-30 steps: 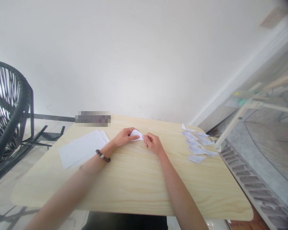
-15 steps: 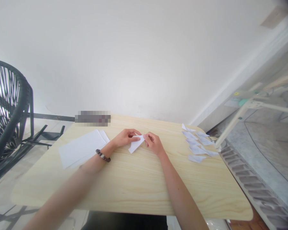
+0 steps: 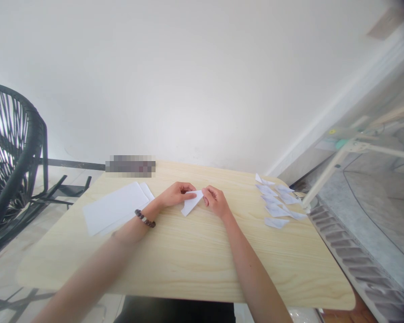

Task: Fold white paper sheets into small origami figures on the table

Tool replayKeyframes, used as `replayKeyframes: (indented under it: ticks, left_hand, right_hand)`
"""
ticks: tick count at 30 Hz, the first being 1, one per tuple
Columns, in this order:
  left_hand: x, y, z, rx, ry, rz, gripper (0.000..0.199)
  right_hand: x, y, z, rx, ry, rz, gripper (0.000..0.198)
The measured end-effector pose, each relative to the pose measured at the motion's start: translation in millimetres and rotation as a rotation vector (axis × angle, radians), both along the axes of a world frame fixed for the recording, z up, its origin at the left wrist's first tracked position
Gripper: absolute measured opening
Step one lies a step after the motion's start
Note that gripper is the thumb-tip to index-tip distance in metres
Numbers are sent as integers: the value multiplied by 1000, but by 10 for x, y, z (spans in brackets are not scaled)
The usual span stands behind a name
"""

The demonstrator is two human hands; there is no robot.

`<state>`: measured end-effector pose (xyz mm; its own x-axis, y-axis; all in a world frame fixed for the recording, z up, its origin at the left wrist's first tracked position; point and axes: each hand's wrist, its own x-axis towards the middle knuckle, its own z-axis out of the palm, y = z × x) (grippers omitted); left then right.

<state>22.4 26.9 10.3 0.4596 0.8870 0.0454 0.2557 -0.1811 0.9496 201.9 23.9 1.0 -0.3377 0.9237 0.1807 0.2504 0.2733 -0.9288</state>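
A small folded piece of white paper (image 3: pixel 191 204) is held between my two hands over the middle of the table. My left hand (image 3: pixel 177 194) grips its left upper edge, thumb on top and fingers behind. At the paper's right corner, my right hand (image 3: pixel 216 200) pinches it between thumb and fingers. A beaded bracelet (image 3: pixel 144 219) circles my left wrist. Several folded white paper pieces (image 3: pixel 276 222) lie in a group to the right of my right hand. Flat white sheets (image 3: pixel 114 207) rest to the left, partly behind my left forearm.
The light wooden table (image 3: pixel 175 264) stands against a white wall (image 3: pixel 188 80). A dark woven chair (image 3: pixel 33 134) is at the left. A blurred-out object (image 3: pixel 130 166) sits at the table's back left. A white metal frame (image 3: pixel 326 179) rises beyond the right edge.
Almost nothing differs. Both hands keep their hold on the folded paper, with only a very slight shift of the left fingers.
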Motion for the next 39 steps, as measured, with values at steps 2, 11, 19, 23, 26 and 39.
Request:
replayKeyframes:
  ticks: [2,11,19,23,26,39]
  left_hand:
    - [0,-2,4,-4,-3,0,32]
    - [-5,-2,0,-18,-21,-7,33]
    - [-7,4,-3,-21,-23,-15,33]
    - [-11,5,-4,-18,-16,-24,32]
    - [-16,6,-6,-16,-18,-27,32]
    - [-10,-1,6,16,32,10,35]
  right_hand:
    - [3,3,-5,-1,2,-10,32]
    - [-9,0,2,-12,30,-11,31]
    - [-2,4,2,-13,44,-20,28]
    - [3,20,-28,-28,85,4,23]
    - [8,35,-58,-43,96,13,20]
    - [-5,12,-31,37,-69,48,22]
